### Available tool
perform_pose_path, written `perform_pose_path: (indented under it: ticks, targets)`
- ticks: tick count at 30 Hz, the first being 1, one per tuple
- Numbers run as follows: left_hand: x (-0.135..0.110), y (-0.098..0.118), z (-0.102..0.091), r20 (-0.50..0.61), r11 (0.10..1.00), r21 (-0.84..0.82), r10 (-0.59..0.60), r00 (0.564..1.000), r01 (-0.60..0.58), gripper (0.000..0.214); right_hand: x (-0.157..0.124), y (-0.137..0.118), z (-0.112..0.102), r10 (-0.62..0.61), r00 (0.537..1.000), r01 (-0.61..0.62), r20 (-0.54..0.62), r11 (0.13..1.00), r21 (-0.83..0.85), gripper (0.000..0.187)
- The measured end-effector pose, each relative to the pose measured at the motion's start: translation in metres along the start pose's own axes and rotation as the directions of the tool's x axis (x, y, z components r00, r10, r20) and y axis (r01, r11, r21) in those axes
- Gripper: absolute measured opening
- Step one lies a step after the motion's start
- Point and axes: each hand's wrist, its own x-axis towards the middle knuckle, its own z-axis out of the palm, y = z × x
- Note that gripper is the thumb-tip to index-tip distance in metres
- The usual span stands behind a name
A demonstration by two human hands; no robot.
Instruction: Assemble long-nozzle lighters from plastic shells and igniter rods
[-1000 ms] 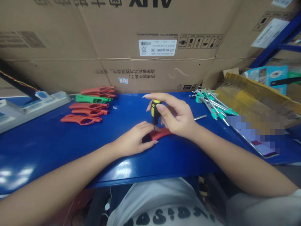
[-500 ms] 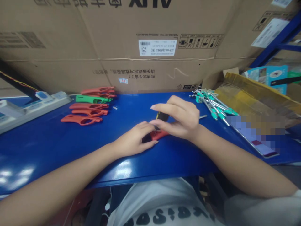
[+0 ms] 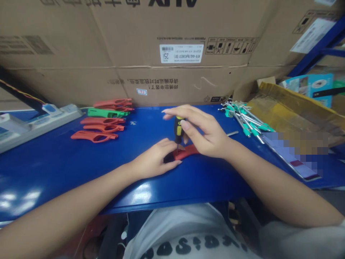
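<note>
Right hand (image 3: 208,136) pinches the screwdriver (image 3: 178,126); left hand (image 3: 155,160) pins the red handle (image 3: 187,152); tilting could skid the tip.

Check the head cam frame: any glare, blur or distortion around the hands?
Head view: white glare patches on the glossy blue table near its front edge, which bows from lens distortion; right hand on the screwdriver and left hand on the red part look fairly sharp; a pixelated block masks the table's right end.
</note>
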Motion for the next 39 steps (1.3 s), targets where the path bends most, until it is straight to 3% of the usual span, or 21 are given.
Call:
perform_pose_path:
  ticks: [2,6,12,16,18,21,23,28,34,39]
  targets:
    - [0.0003,0.0000,-0.0003,0.000,1.000,-0.011,0.005,1.000,-0.005,0.033,0.0002,-0.0006,0.0013,0.037,0.999,-0.036,-0.016,0.998,0.050,0.030]
    - [0.0007,0.0003,-0.0003,-0.017,1.000,-0.013,0.022,1.000,-0.022,0.028,-0.0009,0.0017,0.0033,-0.045,0.989,0.030,-0.138,0.994,-0.107,0.028]
    - [0.0008,0.0016,-0.0010,0.003,1.000,-0.023,-0.016,1.000,0.016,0.031,0.0003,0.0006,0.0038,0.070,0.996,-0.067,-0.051,0.996,0.058,0.033]
    - [0.0007,0.0010,-0.0005,-0.011,1.000,-0.014,0.015,1.000,-0.015,0.027,-0.0011,0.0026,0.0043,-0.050,0.984,0.029,-0.173,0.992,-0.120,0.027]
    - [0.0011,0.0011,-0.0005,-0.013,1.000,-0.011,0.013,1.000,-0.014,0.028,-0.0015,0.0023,0.0044,-0.040,0.991,0.025,-0.129,0.993,-0.115,0.030]
    - [0.0013,0.0013,-0.0003,-0.006,1.000,-0.011,-0.014,1.000,0.014,0.031,-0.0007,-0.0002,0.0053,0.065,0.998,-0.065,-0.008,0.996,0.055,0.035]
    - [0.0008,0.0008,0.0002,-0.003,1.000,-0.009,-0.021,1.000,0.021,0.031,-0.0003,-0.0012,0.0062,0.087,0.996,-0.088,0.011,0.992,0.092,0.033]
    - [-0.0004,-0.0001,0.0010,-0.021,1.000,0.003,0.002,1.000,-0.002,0.026,-0.0014,-0.0012,0.0059,-0.025,0.996,0.013,-0.088,0.991,-0.136,0.032]
    - [0.0016,0.0029,-0.0005,-0.015,1.000,-0.010,-0.013,1.000,0.012,0.034,0.0029,-0.0046,0.0040,0.030,0.997,-0.026,-0.069,0.998,0.058,0.030]
    - [0.0021,0.0043,0.0022,-0.083,0.997,-0.041,-0.062,0.995,0.059,0.027,0.0022,0.0008,0.0024,-0.095,0.978,0.074,-0.186,0.991,-0.115,0.019]
